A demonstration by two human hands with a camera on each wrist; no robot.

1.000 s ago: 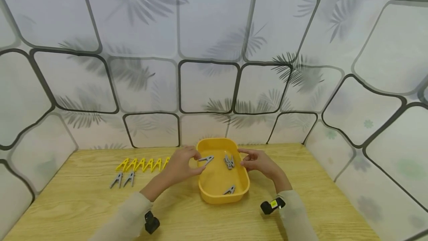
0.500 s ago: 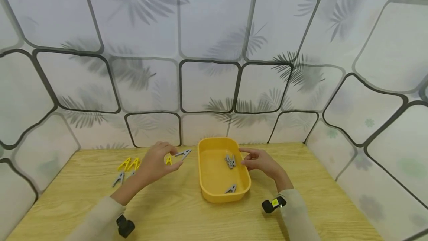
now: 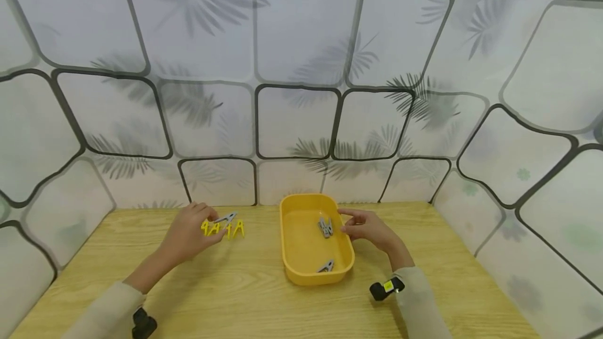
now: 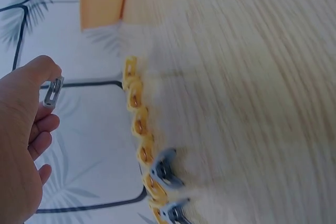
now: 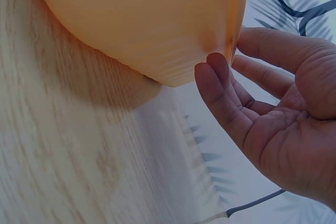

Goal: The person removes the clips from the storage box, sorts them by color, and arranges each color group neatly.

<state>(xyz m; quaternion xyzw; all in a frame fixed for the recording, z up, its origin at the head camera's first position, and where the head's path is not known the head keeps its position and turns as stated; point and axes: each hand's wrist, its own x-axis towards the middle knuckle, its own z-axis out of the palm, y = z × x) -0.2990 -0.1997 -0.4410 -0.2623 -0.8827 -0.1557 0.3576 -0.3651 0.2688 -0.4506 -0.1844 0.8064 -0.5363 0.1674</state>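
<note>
My left hand (image 3: 186, 232) pinches a grey clothespin (image 3: 229, 217) between thumb and fingers, over the row of yellow clothespins (image 3: 239, 228). In the left wrist view this held clothespin (image 4: 53, 93) shows end-on at the fingertips. Two more grey clothespins (image 4: 165, 170) stand beside the yellow row there; the left hand hides them in the head view. My right hand (image 3: 369, 230) grips the right side wall of a yellow plastic basin (image 3: 311, 279), fingers against its outside. Inside the basin lie grey clothespins (image 3: 325, 227) near the middle and another grey clothespin (image 3: 326, 266) at the near end.
The wood-grain table (image 3: 245, 297) reaches back to a wall covering (image 3: 297, 119) patterned with leaves and rounded frames. Similar covering closes off both sides. Black wrist cameras (image 3: 387, 287) sit on both sleeves.
My left hand has carried the grey clothespin out from over the basin, leftward to the yellow row, covering the grey clothespins there. The right hand has stayed at the basin's side.
</note>
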